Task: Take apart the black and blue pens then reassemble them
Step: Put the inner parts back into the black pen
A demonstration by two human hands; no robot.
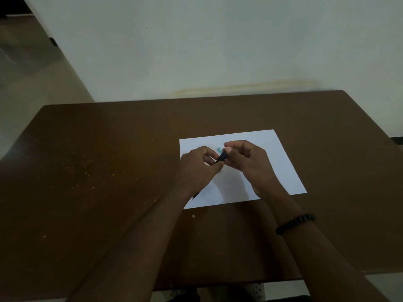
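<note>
Looking down from the head camera, I see both hands meeting over a white sheet of paper [281,162] that lies on a brown table [98,171]. My left hand [196,168] has its fingers curled in, and its thumb and fingertips pinch the lower end of a short dark pen part [222,157]. My right hand [246,159] pinches the upper end of the same piece between thumb and forefinger, the other fingers curled loosely beneath. The part is tilted, its upper end leaning away from me and to the right. Just beyond that upper end a small pale blue-green piece [219,149] shows; I cannot tell whether it joins the dark part or lies on the paper behind it. Below my left wrist a thin dark tip [195,195] pokes out over the paper; most of it is hidden, so I cannot say what it is. A black beaded bracelet [295,223] circles my right forearm. Pale specks dot the table's left half.
</note>
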